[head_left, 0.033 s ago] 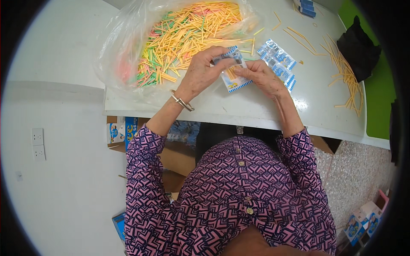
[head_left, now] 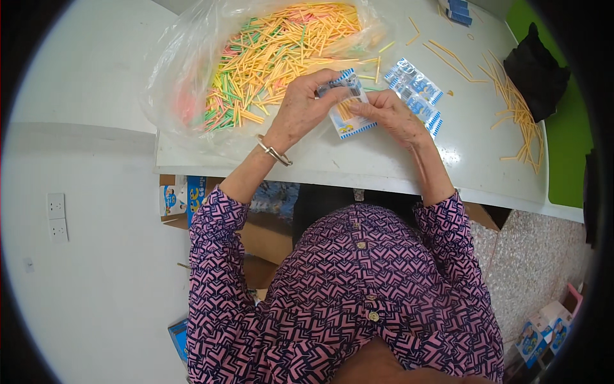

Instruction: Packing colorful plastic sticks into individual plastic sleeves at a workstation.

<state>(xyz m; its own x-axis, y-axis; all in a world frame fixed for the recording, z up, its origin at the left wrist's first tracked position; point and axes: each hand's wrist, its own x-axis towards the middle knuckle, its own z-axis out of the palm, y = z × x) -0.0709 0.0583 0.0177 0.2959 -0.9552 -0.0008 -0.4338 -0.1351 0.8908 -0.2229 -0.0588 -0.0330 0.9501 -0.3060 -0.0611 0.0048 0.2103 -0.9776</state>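
Note:
My left hand [head_left: 306,107] and my right hand [head_left: 391,117] are both closed on a small clear packet [head_left: 355,127] with blue striped ends, held above the table near its front edge. Through its clear film show several thin yellow sticks [head_left: 346,112]. The left thumb lies across the upper part of the packet, and the right fingers pinch its right side. Just beyond my right hand lie more flat blue-and-clear packets [head_left: 414,82], overlapping each other. Beyond my left hand is a large clear plastic bag [head_left: 167,83], open, with a heap of yellow, green and pink sticks [head_left: 288,48].
Loose yellow sticks [head_left: 519,121] are scattered at the table's right side, beside a black cloth or bag [head_left: 537,73]. A stack of blue packets [head_left: 459,13] stands at the back. Cardboard boxes [head_left: 265,240] sit under the white table [head_left: 332,160]; a wall with sockets [head_left: 57,217] is at left.

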